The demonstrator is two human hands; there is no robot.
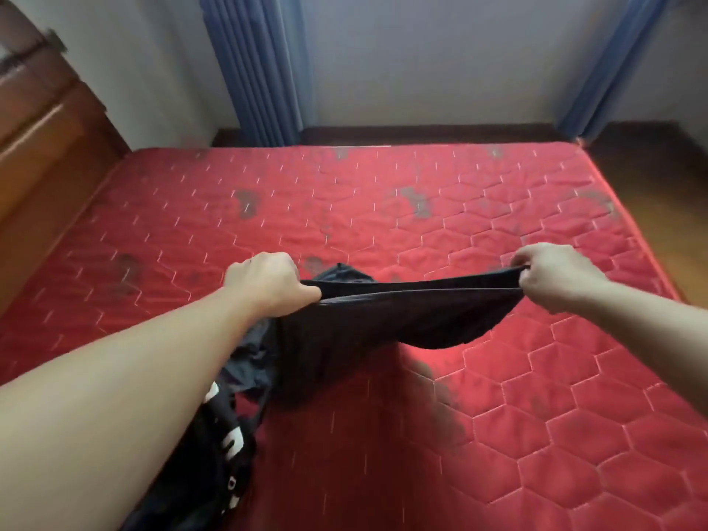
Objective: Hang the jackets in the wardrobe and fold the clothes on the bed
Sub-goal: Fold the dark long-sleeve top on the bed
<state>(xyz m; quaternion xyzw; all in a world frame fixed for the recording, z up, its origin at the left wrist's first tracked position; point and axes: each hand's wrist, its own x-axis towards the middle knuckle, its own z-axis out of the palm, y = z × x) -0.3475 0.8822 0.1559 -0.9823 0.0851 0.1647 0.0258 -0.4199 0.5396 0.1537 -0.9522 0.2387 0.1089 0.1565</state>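
White lettering runs along the black cloth (226,446) under the left forearm, but it is cut off and blurred; no word can be read.

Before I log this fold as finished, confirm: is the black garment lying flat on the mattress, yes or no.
No: the left hand and right hand hold the black garment stretched above the red mattress.

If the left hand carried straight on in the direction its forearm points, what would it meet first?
Probably the red mattress. The left hand points forward and slightly right across the bed, its grip shut on the black garment. Nothing else shows ahead of it before the far edge, though depth is hard to judge.
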